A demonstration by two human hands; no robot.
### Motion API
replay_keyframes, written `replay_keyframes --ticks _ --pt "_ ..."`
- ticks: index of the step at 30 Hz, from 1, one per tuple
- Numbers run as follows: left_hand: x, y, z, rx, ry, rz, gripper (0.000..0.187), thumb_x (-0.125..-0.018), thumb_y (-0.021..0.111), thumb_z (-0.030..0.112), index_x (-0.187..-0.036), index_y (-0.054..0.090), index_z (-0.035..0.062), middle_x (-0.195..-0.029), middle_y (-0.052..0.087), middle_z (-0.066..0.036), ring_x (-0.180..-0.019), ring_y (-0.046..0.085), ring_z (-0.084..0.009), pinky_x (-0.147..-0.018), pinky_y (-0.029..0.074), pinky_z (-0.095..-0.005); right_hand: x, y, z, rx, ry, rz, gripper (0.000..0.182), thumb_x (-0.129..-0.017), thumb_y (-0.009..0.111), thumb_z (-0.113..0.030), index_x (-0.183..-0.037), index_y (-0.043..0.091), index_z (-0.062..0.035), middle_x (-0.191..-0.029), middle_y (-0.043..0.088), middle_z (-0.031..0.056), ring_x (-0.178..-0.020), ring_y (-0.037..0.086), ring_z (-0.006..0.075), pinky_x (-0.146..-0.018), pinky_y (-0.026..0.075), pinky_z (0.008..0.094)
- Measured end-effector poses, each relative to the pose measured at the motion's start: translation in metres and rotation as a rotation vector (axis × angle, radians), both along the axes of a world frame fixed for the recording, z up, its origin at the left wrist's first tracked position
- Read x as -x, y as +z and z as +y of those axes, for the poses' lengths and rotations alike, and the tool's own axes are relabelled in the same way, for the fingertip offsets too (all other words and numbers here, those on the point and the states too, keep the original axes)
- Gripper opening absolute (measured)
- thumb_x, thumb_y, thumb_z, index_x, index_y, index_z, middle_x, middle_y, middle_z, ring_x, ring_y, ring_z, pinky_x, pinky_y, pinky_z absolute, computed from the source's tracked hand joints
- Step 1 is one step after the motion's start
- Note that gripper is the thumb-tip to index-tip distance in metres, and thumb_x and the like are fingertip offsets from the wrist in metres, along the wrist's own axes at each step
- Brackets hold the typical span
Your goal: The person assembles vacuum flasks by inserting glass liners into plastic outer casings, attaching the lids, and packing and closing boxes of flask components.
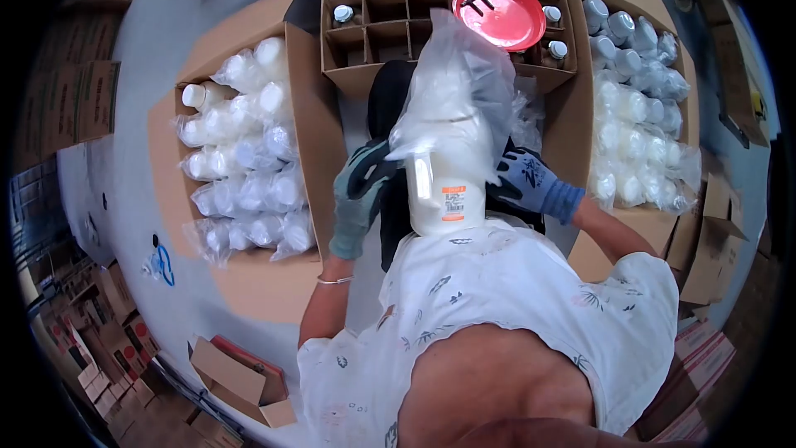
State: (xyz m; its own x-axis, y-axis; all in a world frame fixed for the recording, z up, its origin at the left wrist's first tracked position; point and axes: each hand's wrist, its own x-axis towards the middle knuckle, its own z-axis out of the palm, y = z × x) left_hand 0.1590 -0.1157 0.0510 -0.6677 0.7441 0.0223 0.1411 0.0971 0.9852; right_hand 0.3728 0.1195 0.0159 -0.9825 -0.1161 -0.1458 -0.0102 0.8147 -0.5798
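White bottle (435,199) just before the shirt (481,282), plastic bag (464,75) over its far part.
Left hand (365,178) and right hand (529,182) flank the bag's edge — whether either grips, I cannot tell. An uneven tug could tip the bottle or tear the thin bag. Bagged bottles (249,187) crowd the left carton (319,108) and right carton (564,108); beyond, a red dish (516,21) lies across the divided carton (356,79) — blocking part of it.

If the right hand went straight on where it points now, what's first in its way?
Likely the white bottle, or the plastic bag draped over it, beside the right hand; depth leaves it unclear whether they touch.
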Motion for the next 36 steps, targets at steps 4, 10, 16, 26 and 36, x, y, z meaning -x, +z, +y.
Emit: replay_keyframes --ticks 4,10,16,26,36 --pt "0.0 0.021 0.027 -0.136 -0.284 0.243 0.038 -0.065 0.072 0.003 -0.103 0.067 0.0052 -0.095 0.059 -0.01 -0.094 0.053 -0.0297 -0.09 0.041 -0.0387 0.001 -0.007 -0.005 -0.039 -0.177 0.102 0.025 -0.075 0.064 -0.026 -0.092 0.06 -0.0074 -0.093 0.056 0.012 -0.089 0.054 0.0289 -0.078 0.042 0.0406" --pt "-0.014 0.011 -0.058 0.58 -0.818 -0.127 0.032 -0.079 0.069 0.018 -0.111 0.066 0.0149 -0.104 0.065 -0.008 -0.096 0.06 -0.0206 -0.086 0.047 -0.0357 -0.05 -0.02 -0.012 -0.267 0.29 0.127 0.023 -0.076 0.06 -0.029 -0.086 0.062 -0.0083 -0.1 0.054 0.0098 -0.099 0.049 0.0274 -0.095 0.037 0.0447" --pt "-0.008 0.076 0.023 0.322 -0.104 0.474 0.031 -0.079 0.068 0.022 -0.097 0.06 -0.0014 -0.072 0.062 -0.012 -0.063 0.063 -0.0271 -0.061 0.051 -0.0358 -0.041 -0.02 -0.022 -0.201 0.359 -0.067 0.018 -0.075 0.058 -0.024 -0.083 0.061 -0.008 -0.096 0.053 0.0102 -0.098 0.049 0.0269 -0.093 0.037 0.043" --pt "0.024 -0.001 -0.103 0.167 0.058 -1.074 0.03 -0.078 0.066 0.011 -0.103 0.06 -0.004 -0.093 0.065 -0.01 -0.085 0.065 -0.0247 -0.068 0.056 -0.0387 0.042 0.004 -0.041 1.414 -0.544 -0.192 0.046 -0.087 0.062 -0.029 -0.123 0.053 -0.0005 -0.12 0.058 0.0098 -0.106 0.056 0.0228 -0.094 0.043 0.0334" --pt "0.263 -0.069 -0.11 -0.776 0.764 -0.508 0.037 -0.089 0.044 0.02 -0.112 0.054 -0.0075 -0.112 0.061 -0.022 -0.105 0.06 -0.035 -0.098 0.046 -0.0433 0.344 0.004 -0.047 0.31 0.092 0.297 0.056 -0.081 0.064 -0.02 -0.131 0.044 -0.0043 -0.129 0.044 0.0221 -0.12 0.043 0.0366 -0.102 0.037 0.0402"
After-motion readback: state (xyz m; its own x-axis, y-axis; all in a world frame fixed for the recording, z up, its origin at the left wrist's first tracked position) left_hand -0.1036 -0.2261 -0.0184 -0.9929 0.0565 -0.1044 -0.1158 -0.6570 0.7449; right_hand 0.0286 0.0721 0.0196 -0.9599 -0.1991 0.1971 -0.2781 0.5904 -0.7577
